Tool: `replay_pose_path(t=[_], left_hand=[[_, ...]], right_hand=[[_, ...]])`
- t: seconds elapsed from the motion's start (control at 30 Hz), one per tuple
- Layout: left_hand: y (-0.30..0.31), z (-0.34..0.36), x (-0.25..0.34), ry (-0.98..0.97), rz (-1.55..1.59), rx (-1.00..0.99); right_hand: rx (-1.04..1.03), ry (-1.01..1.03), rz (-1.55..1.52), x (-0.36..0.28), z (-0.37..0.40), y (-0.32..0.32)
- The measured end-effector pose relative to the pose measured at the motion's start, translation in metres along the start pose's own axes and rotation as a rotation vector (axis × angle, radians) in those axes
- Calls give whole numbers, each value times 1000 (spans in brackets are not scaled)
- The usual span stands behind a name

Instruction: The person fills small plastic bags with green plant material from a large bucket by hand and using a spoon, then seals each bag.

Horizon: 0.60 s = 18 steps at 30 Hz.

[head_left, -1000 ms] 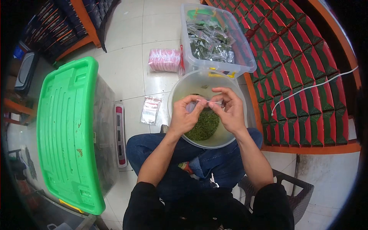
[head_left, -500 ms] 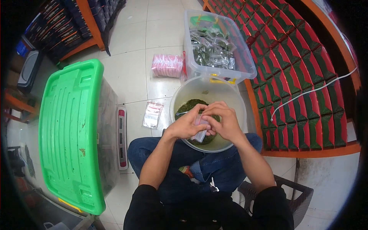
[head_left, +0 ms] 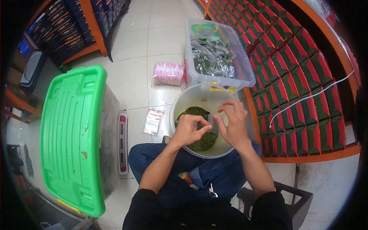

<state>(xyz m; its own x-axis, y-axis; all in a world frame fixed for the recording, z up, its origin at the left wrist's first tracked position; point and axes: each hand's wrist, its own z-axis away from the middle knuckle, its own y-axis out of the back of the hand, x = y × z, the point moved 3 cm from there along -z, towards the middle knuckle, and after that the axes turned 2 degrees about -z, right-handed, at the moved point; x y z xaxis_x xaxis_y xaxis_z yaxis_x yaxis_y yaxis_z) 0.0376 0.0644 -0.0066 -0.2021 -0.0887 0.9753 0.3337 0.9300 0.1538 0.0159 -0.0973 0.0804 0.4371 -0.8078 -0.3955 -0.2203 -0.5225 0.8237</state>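
Note:
Over a deep whitish bucket (head_left: 233, 143) between my knees, my left hand (head_left: 190, 131) pinches a small clear plastic bag (head_left: 214, 125) between thumb and fingers. My right hand (head_left: 234, 126) is just right of the bag, its fingers apart and its thumb close to the bag's edge. Dried green leaf bits (head_left: 203, 145) cover the bottom of the bucket below both hands. Part of the leaf layer is hidden behind my left hand.
A clear bin (head_left: 245, 82) of filled bags stands behind the bucket. Left of it lie a bundle of pink-edged bags (head_left: 168, 73) and a few flat bags (head_left: 153, 121). A scale (head_left: 122, 143) sits beside a green-lidded box (head_left: 69, 142). Red and green packets (head_left: 299, 92) fill the right shelf.
My right hand has come off the small bag and opened, moving right and slightly up. My left hand still holds the bag. The view has shifted slightly.

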Motion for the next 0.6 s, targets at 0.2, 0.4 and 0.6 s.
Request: replay_pose_path(t=[0.2, 0.4, 0.6], left_hand=[[-4, 1, -9, -28, -14, 0], [1, 0, 1, 167, 290, -219], [-14, 1, -12, 316, 377, -367]], right_hand=[[-149, -83, -167, 1, 20, -19], [-389, -229, -451, 12, 15, -12], [-358, -257, -319, 19, 19, -22]])
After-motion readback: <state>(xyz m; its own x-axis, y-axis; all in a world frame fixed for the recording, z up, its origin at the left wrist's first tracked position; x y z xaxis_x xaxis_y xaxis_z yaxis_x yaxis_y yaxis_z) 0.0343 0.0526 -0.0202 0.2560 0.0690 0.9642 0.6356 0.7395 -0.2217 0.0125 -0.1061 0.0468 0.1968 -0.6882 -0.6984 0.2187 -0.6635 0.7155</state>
